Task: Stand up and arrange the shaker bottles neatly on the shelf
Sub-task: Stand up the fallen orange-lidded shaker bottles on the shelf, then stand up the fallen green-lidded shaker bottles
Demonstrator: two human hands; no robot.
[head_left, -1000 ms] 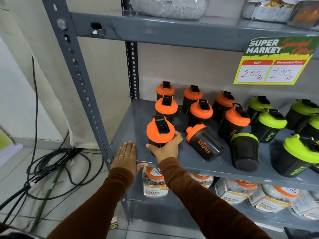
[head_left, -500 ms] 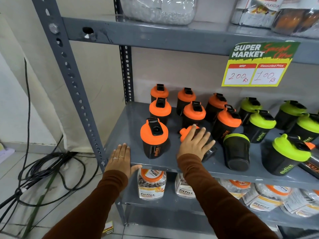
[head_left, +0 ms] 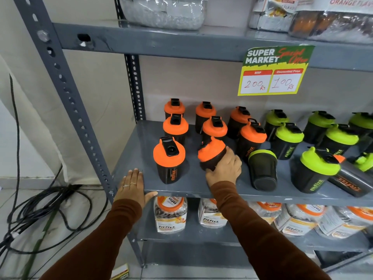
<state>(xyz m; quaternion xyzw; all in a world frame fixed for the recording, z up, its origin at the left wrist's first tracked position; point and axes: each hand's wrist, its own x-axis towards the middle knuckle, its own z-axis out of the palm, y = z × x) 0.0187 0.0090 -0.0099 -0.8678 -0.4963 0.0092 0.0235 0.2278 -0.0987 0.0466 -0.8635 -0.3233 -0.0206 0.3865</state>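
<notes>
Black shaker bottles stand on the grey shelf point(head_left: 133, 154), orange-lidded at left and green-lidded at right. My right hand point(head_left: 224, 168) grips an orange-lidded shaker point(head_left: 211, 153), which is tilted with its lid up and to the left, partly raised off the shelf. Left of it an upright orange-lidded shaker point(head_left: 169, 160) stands at the front. My left hand point(head_left: 132, 184) lies flat on the shelf's front left edge, holding nothing. An upside-down shaker with a green lid point(head_left: 263, 170) stands right of my hand. Far right, an orange-lidded shaker point(head_left: 351, 179) lies on its side.
A price sign point(head_left: 274, 70) hangs from the upper shelf. Jars point(head_left: 170, 215) fill the shelf below. The perforated upright post point(head_left: 66, 91) stands left of my left hand. Black cables point(head_left: 50, 207) lie on the tiled floor at left.
My right hand let go of the front upright orange shaker, moved right onto the shaker lying on its side, and has tipped it up. My left hand stayed on the shelf edge.
</notes>
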